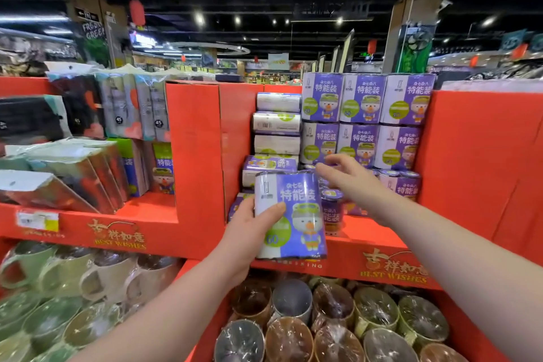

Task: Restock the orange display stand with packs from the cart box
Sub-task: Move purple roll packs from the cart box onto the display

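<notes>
Head-height view of a supermarket aisle, facing an orange display stand (pixel 194 141) made of cardboard, with gold "Best Wishes" lettering along its shelf edges.

The left hand (pixel 252 226) grips a purple-and-white pack (pixel 291 214) printed with a cartoon duck. The thumb lies across the pack's front and the fingers are behind it. The pack is upright and held in the air just in front of the stand's middle compartment, level with its shelf lip.

The right hand (pixel 349 176) reaches forward into that compartment. Its fingers are loosely extended and spread, and it holds nothing. Its fingertips are close to the lowest packs there, but contact cannot be made out.

Inside the compartment, matching stacked packs (pixel 364 103) stand upright against the right wall in 2 clear rows of 3, with a lower row partly hidden behind the right hand. To their left, sideways packs (pixel 277 123) lie piled on one another.

The compartment to the left holds flat packets (pixel 123 106) leaning in rows. Below the shelves, film-wrapped cups (pixel 332 323) fill a bin at the centre, and pale green mugs (pixel 44 288) fill another at the left.
</notes>
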Available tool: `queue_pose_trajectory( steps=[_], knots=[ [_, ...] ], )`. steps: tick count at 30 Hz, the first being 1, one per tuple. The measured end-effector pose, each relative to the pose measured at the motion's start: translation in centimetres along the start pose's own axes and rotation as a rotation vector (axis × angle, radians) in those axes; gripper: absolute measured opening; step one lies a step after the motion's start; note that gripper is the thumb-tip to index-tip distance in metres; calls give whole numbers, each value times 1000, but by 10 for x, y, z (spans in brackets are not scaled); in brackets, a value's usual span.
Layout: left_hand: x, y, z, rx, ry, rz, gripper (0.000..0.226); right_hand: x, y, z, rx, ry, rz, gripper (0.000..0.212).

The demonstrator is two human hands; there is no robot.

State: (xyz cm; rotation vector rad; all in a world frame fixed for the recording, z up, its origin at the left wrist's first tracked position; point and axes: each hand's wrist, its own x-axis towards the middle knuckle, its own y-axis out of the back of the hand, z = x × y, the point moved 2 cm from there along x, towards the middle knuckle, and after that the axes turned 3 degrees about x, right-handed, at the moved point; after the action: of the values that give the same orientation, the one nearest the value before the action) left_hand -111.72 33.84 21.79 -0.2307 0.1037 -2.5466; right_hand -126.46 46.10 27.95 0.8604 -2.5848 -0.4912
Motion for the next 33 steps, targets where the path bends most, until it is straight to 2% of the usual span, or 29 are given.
queue_pose_trajectory(
  steps=[2,5,7,9,11,13,16,21,29,33],
  knots=[
    [5,-12,5,37,-25,-37,32,-11,-1,-9,92,-96,-211,43],
    [15,-18,10,267,-181,-74,47,-7,10,-7,45,-45,-178,53],
    [20,-10,11,648,-324,-10,61,-1,19,-3,17,-4,-82,58],
    [26,1,4,1170,-389,12,87,4,26,2,-14,7,-40,60],
    [29,9,-11,1593,-302,-97,96,6,28,7,-57,11,-34,57],
    [28,12,-24,1759,-250,-173,90,6,28,9,-118,19,-20,56],
    [26,12,-25,1771,-311,-125,84,6,22,7,-276,78,-9,63],
    [26,14,-29,1790,-332,-106,82,2,15,-2,-403,205,-46,59],
    [29,14,-34,1747,-341,-105,84,1,18,10,-356,276,-134,54],
    [29,11,-29,1672,-244,-153,108,0,17,22,-245,238,-166,56]
  ],
)
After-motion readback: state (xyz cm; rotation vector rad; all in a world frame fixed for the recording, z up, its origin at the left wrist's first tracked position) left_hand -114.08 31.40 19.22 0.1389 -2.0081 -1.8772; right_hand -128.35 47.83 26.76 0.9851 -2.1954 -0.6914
